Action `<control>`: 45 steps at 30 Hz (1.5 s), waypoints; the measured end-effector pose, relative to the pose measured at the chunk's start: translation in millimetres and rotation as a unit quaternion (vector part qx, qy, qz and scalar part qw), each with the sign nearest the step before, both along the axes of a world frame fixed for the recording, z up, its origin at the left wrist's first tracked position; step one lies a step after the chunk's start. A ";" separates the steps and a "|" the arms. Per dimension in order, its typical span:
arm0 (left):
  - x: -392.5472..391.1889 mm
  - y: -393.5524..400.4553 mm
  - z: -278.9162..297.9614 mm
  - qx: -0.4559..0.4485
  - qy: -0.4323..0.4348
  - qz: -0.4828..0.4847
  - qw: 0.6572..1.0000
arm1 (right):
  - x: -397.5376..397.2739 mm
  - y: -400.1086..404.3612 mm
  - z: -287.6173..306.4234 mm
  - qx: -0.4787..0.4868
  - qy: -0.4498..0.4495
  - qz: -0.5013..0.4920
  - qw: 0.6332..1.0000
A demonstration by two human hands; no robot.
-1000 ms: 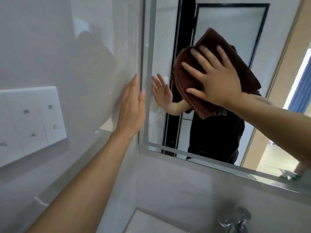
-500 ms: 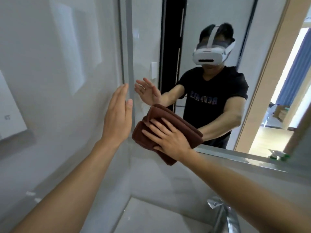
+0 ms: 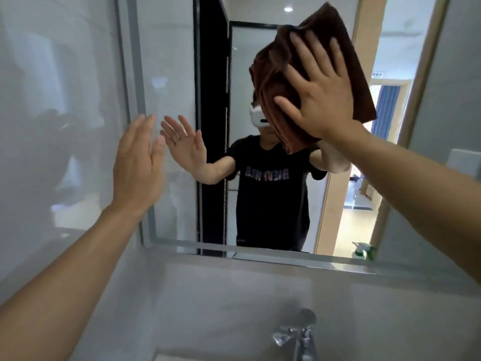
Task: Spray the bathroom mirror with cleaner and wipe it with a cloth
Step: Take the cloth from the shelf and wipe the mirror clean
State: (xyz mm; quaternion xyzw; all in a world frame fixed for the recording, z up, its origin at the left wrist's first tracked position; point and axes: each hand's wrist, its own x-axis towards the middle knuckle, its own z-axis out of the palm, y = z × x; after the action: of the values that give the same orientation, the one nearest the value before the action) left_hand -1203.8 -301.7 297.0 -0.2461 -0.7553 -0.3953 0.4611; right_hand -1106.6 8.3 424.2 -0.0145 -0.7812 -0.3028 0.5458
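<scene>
The bathroom mirror (image 3: pixel 171 74) fills the wall ahead, with a pale frosted border. My right hand (image 3: pixel 320 92) presses a folded dark brown cloth (image 3: pixel 273 82) flat against the upper middle of the glass, fingers spread. My left hand (image 3: pixel 138 165) is held flat with straight fingers at the mirror's left edge, by the frosted strip. A spray bottle with a green and white top (image 3: pixel 363 251) shows at the mirror's lower right edge; I cannot tell whether it is the bottle itself or its reflection. The glass reflects a person in a black shirt.
A chrome faucet (image 3: pixel 299 334) stands below at the bottom, over a white basin corner (image 3: pixel 166 356). Glossy white tile (image 3: pixel 52 100) covers the left wall. A grey wall ledge (image 3: pixel 234 295) runs under the mirror. A white wall plate (image 3: pixel 466 162) sits at right.
My right hand has swept the cloth from the mirror's lower left corner up to its upper middle. My left hand stays flat at the left edge.
</scene>
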 end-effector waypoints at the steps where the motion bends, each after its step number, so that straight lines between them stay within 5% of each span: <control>1: -1.6 4.3 3.0 0.007 0.002 0.001 1.000 | -3.5 -6.0 -8.6 -0.015 0.007 -0.001 1.000; 5: -3.6 24.1 -3.1 0.017 0.016 -0.017 1.000 | -19.8 -35.4 -87.5 -0.025 -0.020 0.030 0.999; 14: 8.0 44.3 -59.6 -0.036 0.011 -0.039 0.999 | -51.6 -62.3 -291.7 0.115 -0.160 0.082 0.977; 21: 31.8 44.6 -44.1 -0.041 0.057 -0.072 0.995 | -19.5 -8.4 -227.7 0.159 -0.171 0.090 0.968; 29: 66.4 95.8 23.4 0.013 0.138 -0.134 0.981 | 36.5 61.9 -64.4 -0.024 0.021 0.003 0.999; 35: 82.0 136.9 12.6 -0.012 0.149 -0.197 0.969 | 32.9 56.5 -156.7 -0.192 0.125 0.010 0.973; 40: 95.7 158.1 -28.4 -0.058 0.145 -0.239 0.958 | 29.9 44.8 -294.7 -0.250 0.086 0.007 0.964; 45: 134.5 189.7 -93.7 -0.066 0.129 -0.315 0.938 | 37.8 37.7 -306.1 -0.279 0.043 0.030 0.959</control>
State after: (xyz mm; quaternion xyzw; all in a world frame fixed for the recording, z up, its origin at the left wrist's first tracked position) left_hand -1069.2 -112.0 203.3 -0.5502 -0.5975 -0.4348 0.3889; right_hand -1068.7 46.0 118.1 -0.1556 -0.8106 -0.0551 0.5618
